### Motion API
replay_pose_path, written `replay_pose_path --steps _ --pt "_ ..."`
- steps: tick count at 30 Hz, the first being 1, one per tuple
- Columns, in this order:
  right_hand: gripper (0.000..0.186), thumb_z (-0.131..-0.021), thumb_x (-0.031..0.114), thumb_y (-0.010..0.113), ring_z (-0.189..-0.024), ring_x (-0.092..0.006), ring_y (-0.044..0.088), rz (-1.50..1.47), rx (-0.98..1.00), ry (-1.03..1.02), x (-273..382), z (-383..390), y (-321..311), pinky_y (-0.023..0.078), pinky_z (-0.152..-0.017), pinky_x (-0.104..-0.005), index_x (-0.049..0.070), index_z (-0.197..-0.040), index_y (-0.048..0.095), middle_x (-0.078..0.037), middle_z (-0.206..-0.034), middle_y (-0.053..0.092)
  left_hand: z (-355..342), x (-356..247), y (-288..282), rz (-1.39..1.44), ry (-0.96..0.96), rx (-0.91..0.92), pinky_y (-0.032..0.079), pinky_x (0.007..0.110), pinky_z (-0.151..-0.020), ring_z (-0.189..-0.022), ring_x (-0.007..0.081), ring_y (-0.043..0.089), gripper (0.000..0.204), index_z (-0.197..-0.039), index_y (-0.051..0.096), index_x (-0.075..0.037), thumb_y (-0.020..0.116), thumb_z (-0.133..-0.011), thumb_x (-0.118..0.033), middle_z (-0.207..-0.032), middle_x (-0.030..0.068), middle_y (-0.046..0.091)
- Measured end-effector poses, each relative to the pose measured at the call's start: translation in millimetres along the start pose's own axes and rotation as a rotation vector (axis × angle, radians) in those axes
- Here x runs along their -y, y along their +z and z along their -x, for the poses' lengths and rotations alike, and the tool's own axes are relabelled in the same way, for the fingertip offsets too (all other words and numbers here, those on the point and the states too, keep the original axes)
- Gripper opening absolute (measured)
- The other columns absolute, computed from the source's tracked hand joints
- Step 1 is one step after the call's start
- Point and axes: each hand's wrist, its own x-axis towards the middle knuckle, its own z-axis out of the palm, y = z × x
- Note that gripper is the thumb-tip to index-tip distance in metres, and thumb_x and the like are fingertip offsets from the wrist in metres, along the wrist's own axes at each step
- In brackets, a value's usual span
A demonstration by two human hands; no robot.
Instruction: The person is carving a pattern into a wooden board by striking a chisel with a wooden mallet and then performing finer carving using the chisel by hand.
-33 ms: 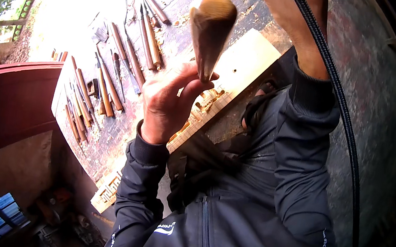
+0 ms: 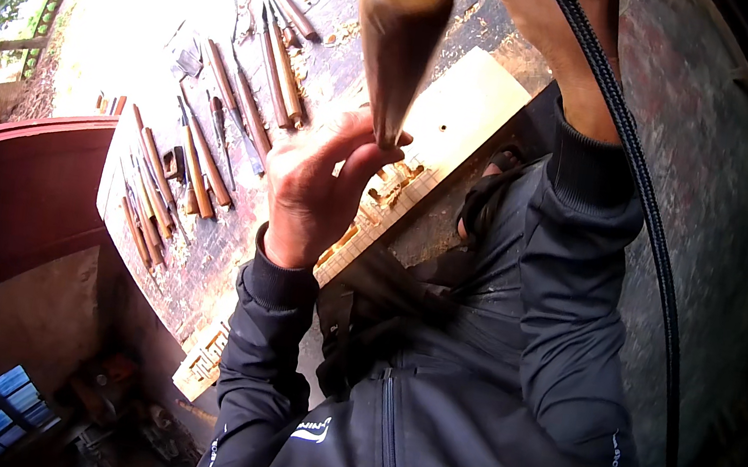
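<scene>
Start at the wooden tool handle [image 2: 402, 43]: it stands over the carved board, its rounded butt toward my camera and its narrow end down at the left hand [image 2: 305, 182]. That hand grips the handle low, thumb and fingers pinched around it. The working end is hidden, so I cannot tell whether it touches the wood.

Beneath lies the pale carved board [image 2: 472, 100], set diagonally, with cut recesses [image 2: 390, 184] near the left hand and a small dark hole [image 2: 443, 128] farther up. I judge the main hazard to be slippage: pressure off the handle's line could skid the hidden end out of a recess and chip a thin wall, or carry it toward the lap side. A low pinch gives little resistance to tilting.

The right forearm [image 2: 551, 39] rises past the upper edge; the right hand is out of view, and I cannot tell its state. The braided cable [image 2: 640, 165] crosses in front of that arm in my view; if it hangs close, it could snag the sleeve.

Outward on the worktable [image 2: 189, 271], wooden-handled carving tools [image 2: 281, 75] lie closely grouped among shavings. A careless reach there could nick fingers on any exposed edge.
</scene>
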Motion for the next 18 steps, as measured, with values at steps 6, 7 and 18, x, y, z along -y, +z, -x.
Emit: replay_pose_path --steps 6,7,18 --pt "0.033 -0.096 0.022 0.09 -0.094 -0.0201 0.081 0.025 0.022 -0.004 -4 3 -4 0.061 -0.085 -0.0363 0.002 -0.121 0.08 -0.016 -0.099 0.084 4 12 0 0.19 -0.052 0.059 0.068 0.04 -0.092 -0.103 0.0258 0.083 0.022 -0.127 0.076 0.003 0.075 -0.105 0.004 -0.112 0.0131 0.081" --pt "0.032 -0.096 0.022 0.09 -0.093 -0.0194 0.081 0.001 0.028 0.003 -4 4 -1 0.061 -0.085 -0.0362 0.003 -0.12 0.08 -0.016 -0.099 0.084 7 13 -5 0.184 -0.057 0.088 0.07 0.044 -0.097 -0.11 0.0283 0.082 0.024 -0.13 0.073 0.004 0.073 -0.107 0.006 -0.118 0.0148 0.079" --pt "0.034 -0.093 0.015 0.091 -0.09 -0.0128 0.076 -0.01 0.067 0.008 -8 7 7 0.06 -0.083 -0.0342 0.003 -0.122 0.08 -0.008 -0.099 0.084 8 18 -10 0.168 -0.038 0.111 0.07 0.045 -0.098 -0.11 0.0288 0.083 0.027 -0.135 0.073 0.001 0.073 -0.108 0.002 -0.119 0.0138 0.08"
